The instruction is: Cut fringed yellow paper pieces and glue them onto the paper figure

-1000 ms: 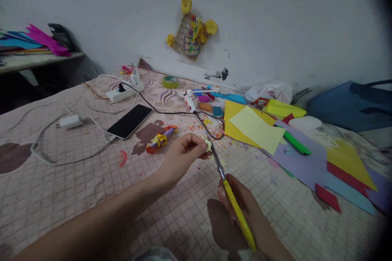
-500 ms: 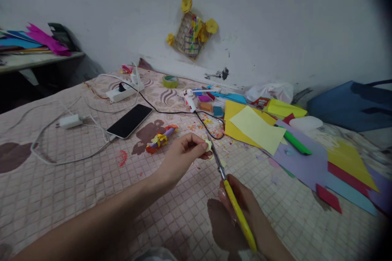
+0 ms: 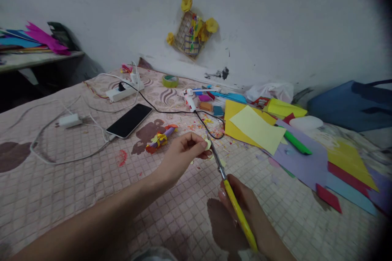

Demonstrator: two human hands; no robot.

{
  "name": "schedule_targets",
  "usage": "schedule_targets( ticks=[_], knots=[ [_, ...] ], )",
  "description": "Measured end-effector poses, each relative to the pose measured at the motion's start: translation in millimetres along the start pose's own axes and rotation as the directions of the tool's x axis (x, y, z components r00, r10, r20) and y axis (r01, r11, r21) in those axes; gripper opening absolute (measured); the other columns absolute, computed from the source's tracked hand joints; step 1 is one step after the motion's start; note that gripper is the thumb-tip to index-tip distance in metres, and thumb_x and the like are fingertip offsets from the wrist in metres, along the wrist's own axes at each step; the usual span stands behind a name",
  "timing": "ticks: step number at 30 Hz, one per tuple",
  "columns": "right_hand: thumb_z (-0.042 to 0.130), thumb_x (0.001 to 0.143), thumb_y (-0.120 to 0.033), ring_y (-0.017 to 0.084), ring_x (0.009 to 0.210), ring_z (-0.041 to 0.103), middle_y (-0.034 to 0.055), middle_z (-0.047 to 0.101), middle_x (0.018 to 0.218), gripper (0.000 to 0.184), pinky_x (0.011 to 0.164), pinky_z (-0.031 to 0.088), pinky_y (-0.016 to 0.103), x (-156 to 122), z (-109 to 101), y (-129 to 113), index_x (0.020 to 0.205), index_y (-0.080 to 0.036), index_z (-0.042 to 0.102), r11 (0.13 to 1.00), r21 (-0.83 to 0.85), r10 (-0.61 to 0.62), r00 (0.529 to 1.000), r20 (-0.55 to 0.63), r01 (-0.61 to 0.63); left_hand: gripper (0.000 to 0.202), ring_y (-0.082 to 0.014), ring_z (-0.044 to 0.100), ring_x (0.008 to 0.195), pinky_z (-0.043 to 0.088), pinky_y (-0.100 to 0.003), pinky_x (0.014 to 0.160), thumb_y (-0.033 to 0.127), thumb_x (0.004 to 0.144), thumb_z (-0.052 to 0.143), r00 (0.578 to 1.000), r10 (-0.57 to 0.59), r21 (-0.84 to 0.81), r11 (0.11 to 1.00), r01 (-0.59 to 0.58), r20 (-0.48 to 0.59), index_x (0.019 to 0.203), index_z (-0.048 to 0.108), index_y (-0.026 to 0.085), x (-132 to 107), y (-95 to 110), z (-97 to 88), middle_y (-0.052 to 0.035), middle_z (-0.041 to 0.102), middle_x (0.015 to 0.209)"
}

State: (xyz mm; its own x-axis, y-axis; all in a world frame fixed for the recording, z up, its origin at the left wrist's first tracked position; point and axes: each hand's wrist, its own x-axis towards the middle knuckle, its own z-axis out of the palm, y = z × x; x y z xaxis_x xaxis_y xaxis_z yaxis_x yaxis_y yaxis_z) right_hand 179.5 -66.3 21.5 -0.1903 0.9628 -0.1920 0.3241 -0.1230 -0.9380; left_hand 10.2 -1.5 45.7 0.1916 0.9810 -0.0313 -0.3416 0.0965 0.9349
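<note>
Between the thumb and fingers of my left hand (image 3: 190,147) is a small pale yellow piece of paper (image 3: 208,144), its edge looking rounded. My right hand (image 3: 241,200) grips a pair of scissors (image 3: 221,168) with yellow handles. The metal blades point away from me and lie right beside the paper; whether they touch it I cannot tell. Left of my left hand lies a purple roll with orange and yellow paper trimmings (image 3: 161,138). Small colored paper scraps (image 3: 208,121) are scattered on the patterned cloth beyond my fingers.
A white glue gun (image 3: 190,100) with a black cord lies behind my hands. At left are a phone (image 3: 130,120), a charger (image 3: 70,120) and a power strip (image 3: 125,91). Colored sheets (image 3: 257,128) and a green marker (image 3: 297,142) spread to the right. Green tape (image 3: 170,81) sits farther back.
The pale yellow paper has turned slightly in my left fingers, and its edge now looks rounder. Both hands have stayed nearly in place.
</note>
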Motion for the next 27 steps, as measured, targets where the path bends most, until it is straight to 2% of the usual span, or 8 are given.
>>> schedule_targets(
  ticks=[9,12,15,18,23,27],
  knots=[
    [0.056,0.074,-0.039,0.011,0.048,0.038,-0.0055,0.042,0.052,0.025,0.046,0.031,0.023,1,-1,2,0.062,-0.021,0.043,0.995,-0.099,-0.008,0.998,-0.061,0.002,0.014,-0.0093,0.060,0.064,0.048,-0.023,0.065,0.024,0.076,0.066,1.000,-0.003,-0.031,1.000,0.003,-0.002,0.072,0.058,0.014,2,0,-1.3,0.0001,0.065,0.068],
    [0.056,0.075,-0.046,0.011,0.047,0.037,-0.0047,0.042,0.053,0.031,0.044,0.030,0.023,1,-2,5,0.063,-0.021,0.044,0.992,-0.119,-0.055,0.997,-0.047,0.049,0.014,-0.0098,0.061,0.065,0.049,-0.024,0.066,0.024,0.076,0.066,1.000,-0.005,-0.039,0.999,0.005,0.001,0.072,0.058,0.014,2,0,-1.5,-0.0002,0.066,0.069],
    [0.047,0.080,-0.056,0.010,0.043,0.034,-0.0053,0.039,0.050,0.038,0.042,0.028,0.023,-1,-1,7,0.066,-0.021,0.044,0.995,-0.056,-0.083,0.996,0.029,0.085,0.014,-0.0101,0.062,0.065,0.050,-0.024,0.067,0.024,0.076,0.066,1.000,-0.011,-0.047,0.999,0.011,-0.003,0.073,0.058,0.014,1,0,-0.5,-0.0007,0.066,0.070],
    [0.041,0.084,-0.060,0.010,0.043,0.033,-0.0061,0.038,0.049,0.041,0.043,0.030,0.023,-3,3,8,0.071,-0.021,0.045,0.996,-0.002,-0.090,0.995,0.050,0.091,0.013,-0.0090,0.060,0.063,0.048,-0.023,0.065,0.023,0.077,0.066,1.000,-0.014,-0.067,0.998,0.013,-0.021,0.073,0.058,0.014,-1,-1,1.9,-0.0004,0.065,0.069],
    [0.044,0.084,-0.058,0.008,0.043,0.034,-0.0055,0.041,0.053,0.039,0.041,0.030,0.022,-4,9,11,0.072,-0.020,0.045,0.997,0.034,-0.063,0.998,0.010,0.062,0.014,-0.0083,0.059,0.063,0.047,-0.022,0.065,0.025,0.075,0.067,0.998,0.003,-0.122,0.993,-0.011,-0.067,0.072,0.059,0.014,-4,-3,7.2,0.0008,0.063,0.069],
    [0.048,0.083,-0.053,0.009,0.050,0.038,-0.0040,0.044,0.059,0.035,0.045,0.033,0.021,-3,11,11,0.072,-0.019,0.045,0.996,-0.022,-0.091,0.995,-0.043,0.090,0.014,-0.0082,0.058,0.065,0.047,-0.021,0.066,0.026,0.076,0.066,0.994,0.016,-0.148,0.988,-0.032,-0.109,0.071,0.058,0.014,-5,-7,10.3,0.0010,0.062,0.070]
  ],
)
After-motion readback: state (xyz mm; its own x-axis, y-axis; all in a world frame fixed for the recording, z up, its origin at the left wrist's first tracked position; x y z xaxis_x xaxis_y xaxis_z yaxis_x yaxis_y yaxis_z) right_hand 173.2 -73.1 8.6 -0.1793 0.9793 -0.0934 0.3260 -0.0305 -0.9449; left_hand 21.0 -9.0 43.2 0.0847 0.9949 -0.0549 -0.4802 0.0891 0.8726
